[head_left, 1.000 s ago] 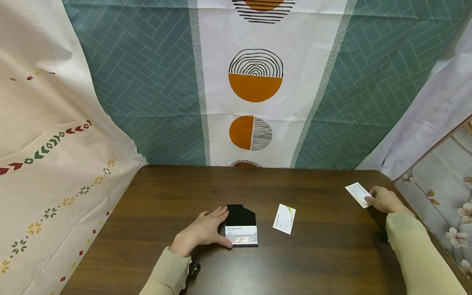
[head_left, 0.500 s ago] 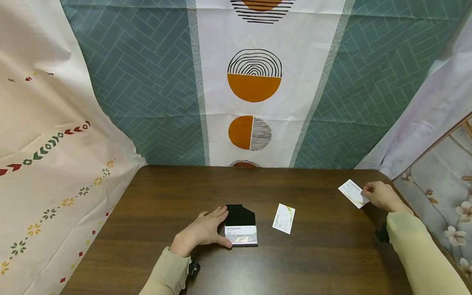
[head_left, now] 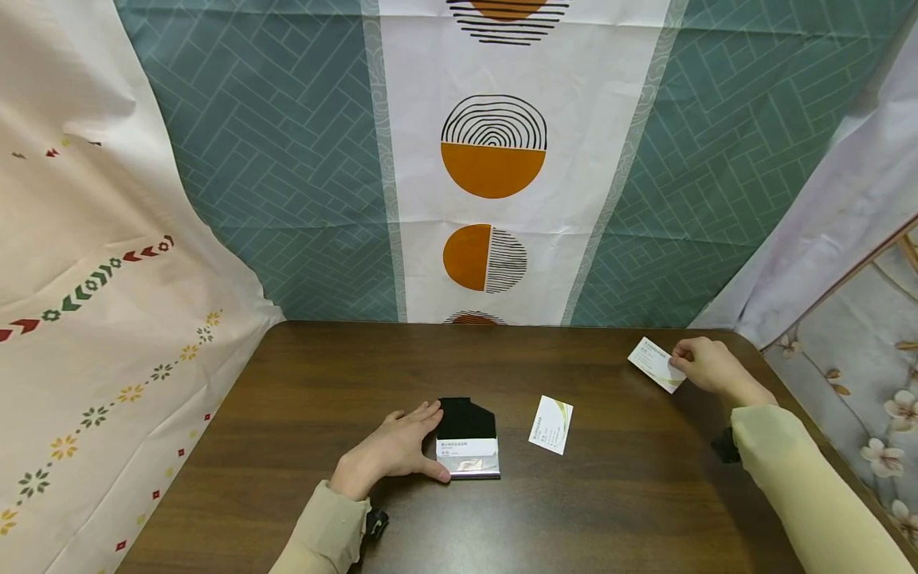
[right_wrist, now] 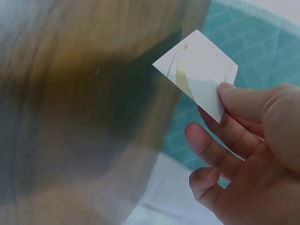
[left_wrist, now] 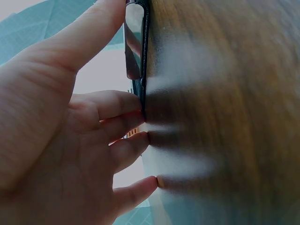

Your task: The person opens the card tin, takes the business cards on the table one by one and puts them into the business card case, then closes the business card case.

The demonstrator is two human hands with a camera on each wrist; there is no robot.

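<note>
In the head view, a business card case (head_left: 466,419) lies opened on the table, its black inside up and a white card in its shiny metal part. My left hand (head_left: 396,453) rests at the case's left side, fingers spread, index fingertip near the upper corner and thumb at the lower one. My right hand (head_left: 713,371) pinches a white business card (head_left: 654,363) by one corner between thumb and index finger. In the right wrist view that card (right_wrist: 201,70) is held above the table, with the other fingers loosely bent below. Another business card (head_left: 551,425) lies right of the case.
The brown wooden table (head_left: 344,359) ends at a hanging green and white patterned cloth (head_left: 330,199) at the back. A cream cloth (head_left: 107,359) hangs along the left side. A flowered panel (head_left: 878,383) borders the right edge.
My right hand has moved left and slightly back, lifting its card away from the right side of the table. My left hand and the case have stayed in place.
</note>
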